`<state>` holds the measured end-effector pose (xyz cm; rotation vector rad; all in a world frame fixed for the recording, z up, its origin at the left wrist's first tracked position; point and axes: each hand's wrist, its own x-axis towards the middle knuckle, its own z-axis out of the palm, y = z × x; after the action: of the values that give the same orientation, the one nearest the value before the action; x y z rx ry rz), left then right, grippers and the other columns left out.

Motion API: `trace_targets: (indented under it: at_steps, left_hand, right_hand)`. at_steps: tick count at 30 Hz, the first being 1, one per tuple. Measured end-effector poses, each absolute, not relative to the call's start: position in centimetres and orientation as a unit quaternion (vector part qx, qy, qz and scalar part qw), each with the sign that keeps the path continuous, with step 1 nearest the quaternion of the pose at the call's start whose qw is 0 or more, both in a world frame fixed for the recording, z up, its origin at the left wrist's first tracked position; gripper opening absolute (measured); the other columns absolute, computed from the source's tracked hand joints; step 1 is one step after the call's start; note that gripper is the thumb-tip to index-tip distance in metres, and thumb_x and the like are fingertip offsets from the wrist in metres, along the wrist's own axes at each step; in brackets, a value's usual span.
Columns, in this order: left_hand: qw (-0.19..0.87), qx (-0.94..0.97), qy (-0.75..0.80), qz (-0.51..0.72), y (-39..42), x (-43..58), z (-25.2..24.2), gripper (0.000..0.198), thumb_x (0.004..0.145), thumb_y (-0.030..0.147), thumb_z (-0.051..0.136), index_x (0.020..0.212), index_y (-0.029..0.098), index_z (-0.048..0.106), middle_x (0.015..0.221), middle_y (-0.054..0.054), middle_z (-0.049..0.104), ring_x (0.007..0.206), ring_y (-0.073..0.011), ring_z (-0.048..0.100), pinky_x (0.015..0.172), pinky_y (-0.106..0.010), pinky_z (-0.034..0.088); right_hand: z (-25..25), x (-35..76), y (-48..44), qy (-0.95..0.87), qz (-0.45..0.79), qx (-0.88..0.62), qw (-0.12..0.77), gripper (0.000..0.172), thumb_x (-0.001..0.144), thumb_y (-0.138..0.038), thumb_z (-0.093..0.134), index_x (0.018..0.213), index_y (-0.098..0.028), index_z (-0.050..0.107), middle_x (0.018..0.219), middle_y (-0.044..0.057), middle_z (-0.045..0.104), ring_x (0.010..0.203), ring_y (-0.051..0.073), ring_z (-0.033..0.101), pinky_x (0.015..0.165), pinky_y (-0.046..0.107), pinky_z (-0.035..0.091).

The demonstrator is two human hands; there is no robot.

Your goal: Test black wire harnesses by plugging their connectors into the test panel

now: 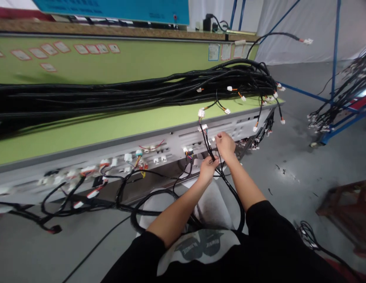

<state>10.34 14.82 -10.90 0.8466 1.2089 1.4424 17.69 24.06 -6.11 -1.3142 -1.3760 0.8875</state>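
Observation:
My left hand (208, 169) is closed around several black sleeved branches of a wiring harness (234, 191), just in front of the grey board (178, 137). From this grip the branches run up to white connectors (201, 113) at the board's upper edge. Just right of it, my right hand (225, 146) is curled in a pinch close to the board. A thin black branch leads down from its fingers, and a small white piece shows beside the fingertips; the exact grip is partly hidden. Below my hands, the harness loops across my lap.
A thick bundle of black harnesses (135, 92) lies along the green bench (112, 129). More connectors (138, 154) sit on the board at left. A blue rack (336, 51) hung with cables and a brown stool (344, 212) stand at right.

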Motion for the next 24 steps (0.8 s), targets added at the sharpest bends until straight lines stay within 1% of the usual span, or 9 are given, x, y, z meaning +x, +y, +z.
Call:
trace_targets:
  at_steps: [3,5,7,9,11,14,17,20,24]
  left_hand:
    - [0.497,0.378,0.509,0.592,15.2,10.1,-11.3,0.009,0.065,0.012,0.063,0.073,0.014,0.063,0.064,0.001,0.057,0.061,-0.0109,0.05,0.065,-0.023,0.038]
    - [0.482,0.4,0.517,0.584,15.4,9.9,-11.7,0.008,0.064,0.012,0.062,0.072,0.014,0.064,0.064,0.001,0.058,0.061,-0.0114,0.05,0.064,-0.023,0.038]
    - [0.468,0.42,0.528,0.57,15.5,9.7,-11.9,0.008,0.065,0.013,0.063,0.072,0.014,0.064,0.062,0.001,0.057,0.06,-0.0115,0.05,0.063,-0.023,0.037]
    - [0.46,0.43,0.539,0.559,15.6,9.6,-12.1,0.011,0.065,0.013,0.063,0.076,0.014,0.066,0.06,0.002,0.055,0.057,-0.0114,0.048,0.061,-0.023,0.037]
    - [0.453,0.437,0.543,0.556,15.7,9.6,-12.1,0.017,0.066,0.012,0.062,0.083,0.015,0.067,0.061,0.002,0.055,0.058,-0.0116,0.048,0.06,-0.023,0.037]
    - [0.429,0.459,0.564,0.535,15.8,9.8,-12.0,0.019,0.069,0.013,0.061,0.087,0.016,0.068,0.068,0.0,0.06,0.062,-0.0129,0.051,0.063,-0.024,0.039]
    - [0.382,0.497,0.612,0.482,15.7,10.2,-11.6,0.018,0.07,0.014,0.062,0.086,0.018,0.07,0.072,-0.002,0.062,0.068,-0.016,0.054,0.069,-0.026,0.04]
    - [0.351,0.529,0.635,0.441,15.6,10.5,-10.9,0.019,0.071,0.016,0.063,0.088,0.021,0.071,0.075,-0.003,0.064,0.075,-0.0201,0.057,0.074,-0.028,0.04]
    - [0.329,0.557,0.647,0.404,15.4,10.6,-10.2,0.022,0.073,0.018,0.063,0.093,0.024,0.071,0.081,-0.006,0.067,0.08,-0.0235,0.06,0.075,-0.03,0.04]
  right_hand:
    - [-3.4,16.3,23.6,-0.573,0.472,-0.44,0.505,0.01,0.08,-0.026,0.059,0.088,-0.021,0.059,0.088,0.002,0.066,0.085,0.014,0.062,0.072,0.024,0.049]
    - [-2.3,15.2,23.6,-0.526,0.574,-0.38,0.499,0.011,0.08,-0.024,0.058,0.09,-0.019,0.059,0.079,0.0,0.065,0.071,0.011,0.061,0.064,0.022,0.048]
    - [-2.1,14.7,23.8,-0.474,0.63,-0.361,0.498,0.01,0.078,-0.023,0.061,0.087,-0.019,0.058,0.068,-0.004,0.06,0.057,0.009,0.055,0.056,0.021,0.046]
    - [-2.6,15.2,24.0,-0.428,0.634,-0.37,0.527,0.014,0.076,-0.022,0.062,0.088,-0.02,0.055,0.06,-0.007,0.054,0.048,0.007,0.048,0.052,0.02,0.044]
    - [-3.6,16.4,24.2,-0.4,0.591,-0.395,0.578,0.022,0.076,-0.022,0.06,0.096,-0.022,0.052,0.059,-0.01,0.051,0.047,0.007,0.047,0.052,0.02,0.044]
    - [-5.2,18.6,24.2,-0.407,0.457,-0.473,0.634,0.033,0.071,-0.022,0.064,0.101,-0.023,0.05,0.066,-0.009,0.052,0.054,0.007,0.051,0.057,0.018,0.045]
    - [-6.3,20.3,24.3,-0.427,0.367,-0.533,0.632,0.033,0.064,-0.021,0.071,0.092,-0.022,0.054,0.071,-0.007,0.055,0.06,0.007,0.052,0.061,0.017,0.046]
    - [-7.0,21.0,24.7,-0.38,0.452,-0.51,0.625,0.012,0.076,-0.026,0.062,0.08,-0.02,0.053,0.064,-0.006,0.053,0.055,0.008,0.051,0.057,0.019,0.047]
    - [-7.8,21.6,25.2,-0.275,0.614,-0.439,0.596,0.013,0.086,-0.03,0.049,0.081,-0.018,0.053,0.06,-0.004,0.055,0.051,0.01,0.051,0.054,0.023,0.05]
